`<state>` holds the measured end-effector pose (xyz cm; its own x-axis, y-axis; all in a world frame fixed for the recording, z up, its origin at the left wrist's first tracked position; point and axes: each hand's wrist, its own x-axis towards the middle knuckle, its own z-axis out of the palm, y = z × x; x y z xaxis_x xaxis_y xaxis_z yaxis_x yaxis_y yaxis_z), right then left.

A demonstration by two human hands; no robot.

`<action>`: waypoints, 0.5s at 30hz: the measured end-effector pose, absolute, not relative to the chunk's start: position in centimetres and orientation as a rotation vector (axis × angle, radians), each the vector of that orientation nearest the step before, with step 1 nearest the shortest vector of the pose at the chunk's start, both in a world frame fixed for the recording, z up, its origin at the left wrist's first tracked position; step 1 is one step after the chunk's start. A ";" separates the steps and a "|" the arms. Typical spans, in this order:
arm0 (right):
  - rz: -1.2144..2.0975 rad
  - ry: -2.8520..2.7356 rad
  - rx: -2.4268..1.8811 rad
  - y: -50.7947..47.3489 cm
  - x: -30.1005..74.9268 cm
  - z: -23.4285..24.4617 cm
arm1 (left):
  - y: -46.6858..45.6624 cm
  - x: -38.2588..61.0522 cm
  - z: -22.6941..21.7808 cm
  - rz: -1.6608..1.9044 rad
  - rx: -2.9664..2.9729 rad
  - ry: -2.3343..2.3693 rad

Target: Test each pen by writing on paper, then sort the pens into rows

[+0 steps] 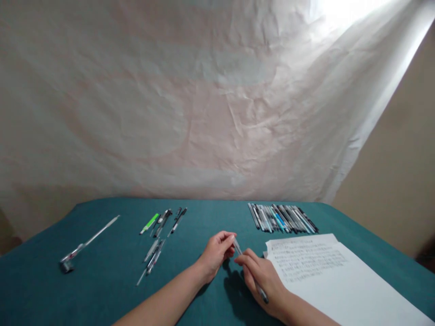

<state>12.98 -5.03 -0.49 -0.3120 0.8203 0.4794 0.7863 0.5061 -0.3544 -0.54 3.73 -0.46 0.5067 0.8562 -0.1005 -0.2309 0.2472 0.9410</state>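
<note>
Pinching one end of a clear pen (237, 246), the left hand (217, 253) is nearly closed; the right hand (261, 274) wraps the rest, above green cloth (210, 217), beside papers (353, 294) whose handwriting (306, 260) I can't read.

No words readable. Rows of small dark handwriting (306, 261) on flat white paper sheet (353, 290), four o'clock (too blurred to make out). Faint pinkish shapes (210, 122) on wrinkled whitish backdrop sheet (217, 68), twelve o'clock; cannot tell whether lettering.
</note>
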 end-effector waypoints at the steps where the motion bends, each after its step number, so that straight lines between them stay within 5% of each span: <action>1: 0.055 -2.140 -1.309 -4.9 13.0 -0.6 | 3.7 -0.5 -0.4 0.841 1.068 0.715; 15: -0.022 -2.135 -1.320 -4.6 13.3 -0.9 | 3.4 -0.3 -0.2 0.794 1.040 0.650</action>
